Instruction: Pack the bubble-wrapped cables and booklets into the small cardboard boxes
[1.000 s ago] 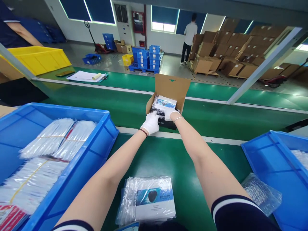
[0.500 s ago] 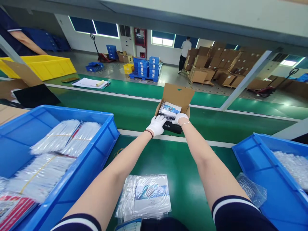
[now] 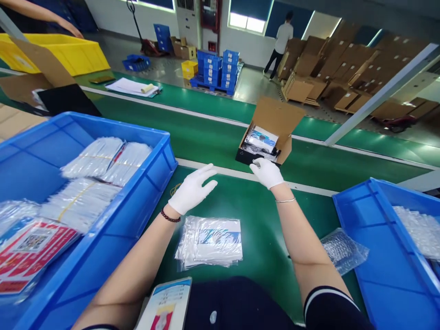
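Note:
My left hand [image 3: 194, 189], in a white glove, hovers above the green work surface with its fingers stretched out and nothing in it. My right hand [image 3: 267, 173], also gloved, is beside the front edge of an open cardboard box [image 3: 280, 114], its fingers loosely bent and apart. Inside the box a bagged white-and-blue booklet [image 3: 263, 137] lies on top of dark, plastic-wrapped items. Below my hands is a stack of clear-bagged booklets [image 3: 220, 239].
On the left a blue bin [image 3: 161, 142] holds banded bundles of bagged papers [image 3: 92, 156]. Another blue bin [image 3: 374, 220] stands at right beside a bubble-wrap bag [image 3: 343, 250]. Beyond the belt are a yellow bin [image 3: 85, 55], a co-worker's arm [image 3: 48, 16] and a distant person [image 3: 283, 39].
My left hand has left the box and come back toward me, its fingers spread. My right hand has drawn out to the box's front edge. The booklet stays inside. The view has tilted down.

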A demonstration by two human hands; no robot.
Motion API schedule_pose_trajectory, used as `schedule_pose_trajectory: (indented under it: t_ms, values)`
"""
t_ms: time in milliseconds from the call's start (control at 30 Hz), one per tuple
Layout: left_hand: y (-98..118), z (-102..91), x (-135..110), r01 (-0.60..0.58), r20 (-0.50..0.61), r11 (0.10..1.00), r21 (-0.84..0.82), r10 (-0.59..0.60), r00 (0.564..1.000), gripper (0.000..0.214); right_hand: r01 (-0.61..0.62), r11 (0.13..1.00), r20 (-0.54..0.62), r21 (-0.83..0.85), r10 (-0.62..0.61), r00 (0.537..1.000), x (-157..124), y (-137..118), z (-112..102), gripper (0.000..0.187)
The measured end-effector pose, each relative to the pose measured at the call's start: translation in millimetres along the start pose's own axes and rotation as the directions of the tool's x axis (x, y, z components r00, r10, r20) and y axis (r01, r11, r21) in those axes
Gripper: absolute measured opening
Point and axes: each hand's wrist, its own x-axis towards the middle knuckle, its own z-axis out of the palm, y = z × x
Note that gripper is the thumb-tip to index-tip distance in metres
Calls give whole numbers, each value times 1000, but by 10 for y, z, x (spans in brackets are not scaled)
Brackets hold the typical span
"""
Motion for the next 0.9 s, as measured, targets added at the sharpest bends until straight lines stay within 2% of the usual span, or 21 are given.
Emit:
schedule_pose_trajectory:
  t_ms: [67, 100, 167, 233, 267, 300, 367, 467, 533, 600, 667, 733, 833, 900]
  values:
    - [-25, -43, -165, -5, -14, 1000, 28, 5, 1000, 44, 98, 994, 214, -43, -87, 973, -110, -71, 24, 42]
    - [-49, -75, -233, 5, -31, 999, 43, -4, 1000, 44, 168, 984, 328, -50, -143, 934, -223, -122, 96, 50]
    - [-102, -151, -331, 39, -65, 997, 68, -35, 997, 45, 275, 961, 500, -35, -221, 837, -519, -215, 315, 77]
    - [-138, -226, -380, 80, -83, 994, 77, -74, 994, 45, 266, 964, 579, 11, -223, 784, -816, -240, 544, 102]
    - [-140, -257, -391, 98, -86, 992, 75, -92, 992, 45, 214, 976, 584, 49, -202, 786, -932, -212, 637, 106]
    - [-128, -281, -395, 111, -86, 992, 67, -105, 991, 46, 138, 985, 568, 99, -170, 805, -1019, -156, 707, 103]
    - [-57, -299, -390, 115, -72, 993, 33, -112, 991, 47, -25, 969, 511, 246, -108, 853, -1113, 17, 768, 78]
    - [135, -217, -365, 100, 44, 990, -103, -96, 994, 45, -197, 835, 408, 513, -36, 912, -1166, 288, 682, 31]
    - [277, -90, -342, 120, 177, 967, -224, -81, 981, 45, -229, 727, 299, 647, 35, 954, -1212, 379, 572, 23]
    - [395, 63, -316, 158, 308, 944, -289, -65, 949, 45, -224, 681, 196, 697, 120, 973, -1276, 376, 494, 21]
    - [473, 193, -291, 173, 399, 940, -295, -44, 916, 43, -244, 691, 170, 681, 175, 970, -1341, 308, 483, 18]
    - [508, 261, -269, 149, 437, 946, -289, -8, 899, 40, -242, 746, 135, 620, 202, 970, -1397, 233, 520, 16]
    - [499, 227, -249, 125, 431, 955, -269, 3, 902, 37, -124, 866, -39, 485, 163, 986, -1476, 247, 528, 17]
    - [463, 153, -250, 185, 411, 950, -250, -69, 909, 35, -80, 922, -125, 380, 138, 983, -1557, 411, 437, 19]
